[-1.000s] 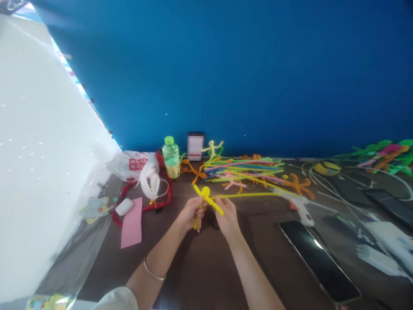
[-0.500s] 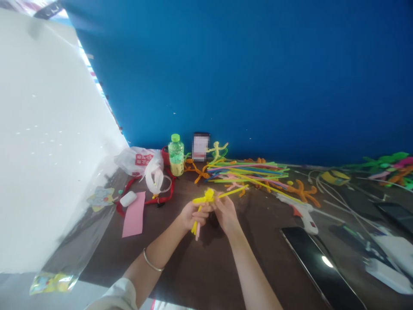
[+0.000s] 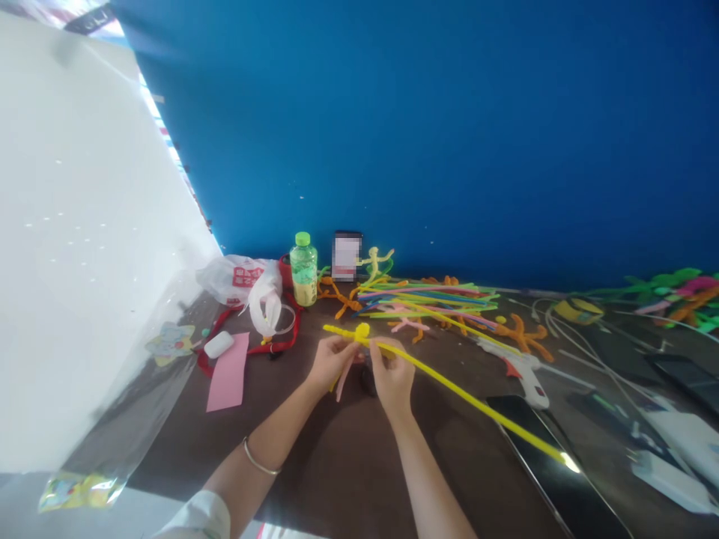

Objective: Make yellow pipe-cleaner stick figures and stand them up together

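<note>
While both hands pinch it, a yellow pipe cleaner (image 3: pixel 449 387) stretches across the brown table (image 3: pixel 337 464).
The left hand (image 3: pixel 331 359) and right hand (image 3: pixel 393 376) each nip the stem between thumb and fingertips, either side of its wound knot (image 3: pixel 362 330); the free tail slants near-right over a smartphone (image 3: pixel 553 479). It looks feather-light, fuzzy enough to grip and soft-wired (bends should stay put), so it is best held close to the knot, not out along the springy tail.
</note>
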The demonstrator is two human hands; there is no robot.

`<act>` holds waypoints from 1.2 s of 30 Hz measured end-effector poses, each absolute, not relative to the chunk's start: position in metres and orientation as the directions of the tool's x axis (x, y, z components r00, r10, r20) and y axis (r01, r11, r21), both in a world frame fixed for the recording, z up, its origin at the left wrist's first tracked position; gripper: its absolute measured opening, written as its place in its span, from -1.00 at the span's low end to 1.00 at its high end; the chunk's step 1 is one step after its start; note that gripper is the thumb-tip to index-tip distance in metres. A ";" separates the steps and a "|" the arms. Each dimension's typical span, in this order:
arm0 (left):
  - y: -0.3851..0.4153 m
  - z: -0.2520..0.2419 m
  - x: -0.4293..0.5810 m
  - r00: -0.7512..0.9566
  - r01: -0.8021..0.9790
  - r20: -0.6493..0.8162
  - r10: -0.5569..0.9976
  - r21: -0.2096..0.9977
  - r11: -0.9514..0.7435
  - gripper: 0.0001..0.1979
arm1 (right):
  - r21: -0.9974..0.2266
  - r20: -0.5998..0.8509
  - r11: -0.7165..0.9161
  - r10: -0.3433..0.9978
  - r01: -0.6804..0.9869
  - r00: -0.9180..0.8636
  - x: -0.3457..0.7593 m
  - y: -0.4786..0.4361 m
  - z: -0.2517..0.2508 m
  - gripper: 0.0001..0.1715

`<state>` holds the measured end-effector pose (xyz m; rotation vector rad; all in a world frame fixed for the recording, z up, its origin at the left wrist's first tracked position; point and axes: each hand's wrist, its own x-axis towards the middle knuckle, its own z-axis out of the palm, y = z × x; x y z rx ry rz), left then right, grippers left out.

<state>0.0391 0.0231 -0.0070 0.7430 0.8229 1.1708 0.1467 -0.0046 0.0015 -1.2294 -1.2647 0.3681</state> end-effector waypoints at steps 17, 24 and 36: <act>0.022 -0.010 0.039 0.258 -0.736 -0.237 0.937 0.580 0.349 -0.79 | -0.449 0.864 0.387 0.417 0.805 0.282 0.134 -0.013 0.002 -0.95; 0.026 -0.010 0.034 0.440 -0.753 -0.223 0.870 0.437 0.493 -0.94 | -0.925 0.380 0.322 0.797 0.202 0.469 0.143 -0.003 -0.015 -0.88; 0.022 -0.002 0.019 0.761 -0.609 -0.303 0.574 -0.028 0.792 -0.93 | -0.785 -0.057 -0.083 0.996 -0.614 -0.063 0.144 0.003 -0.012 -0.86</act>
